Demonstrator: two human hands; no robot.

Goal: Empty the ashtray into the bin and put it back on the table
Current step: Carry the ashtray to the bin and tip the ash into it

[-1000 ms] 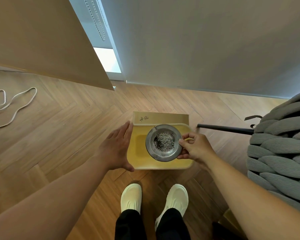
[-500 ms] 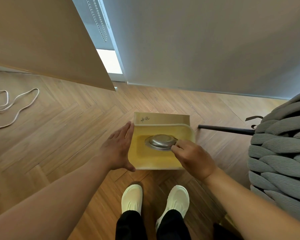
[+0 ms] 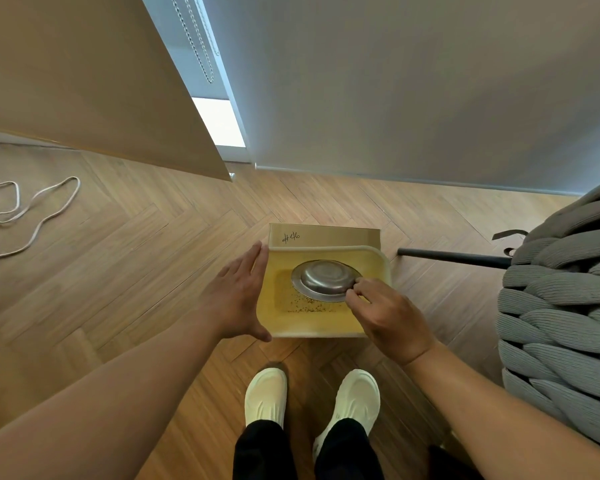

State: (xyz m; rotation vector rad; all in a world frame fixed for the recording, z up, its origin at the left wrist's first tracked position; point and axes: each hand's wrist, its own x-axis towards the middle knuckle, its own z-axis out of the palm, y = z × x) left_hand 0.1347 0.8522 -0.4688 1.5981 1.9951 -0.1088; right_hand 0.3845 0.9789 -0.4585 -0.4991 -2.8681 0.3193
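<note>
A round metal ashtray (image 3: 326, 278) hangs upside down over the open yellow bin (image 3: 383, 268) on the floor, its underside facing me. My right hand (image 3: 385, 317) pinches its rim at the right. Grey ash specks (image 3: 305, 306) lie on the bin's bottom below it. My left hand (image 3: 238, 296) lies flat with fingers apart against the bin's left wall. The table is not in view.
A brown cardboard piece marked "#46" (image 3: 323, 237) stands behind the bin. A grey chunky-knit seat (image 3: 565, 317) with a black leg (image 3: 451, 256) is at the right. A white cord (image 3: 32, 209) lies on the wooden floor at left. My shoes (image 3: 312, 400) are below the bin.
The ashtray was upright and full of ash a second ago; my right hand has turned it over, and ash now lies in the bin. My left hand stayed put.
</note>
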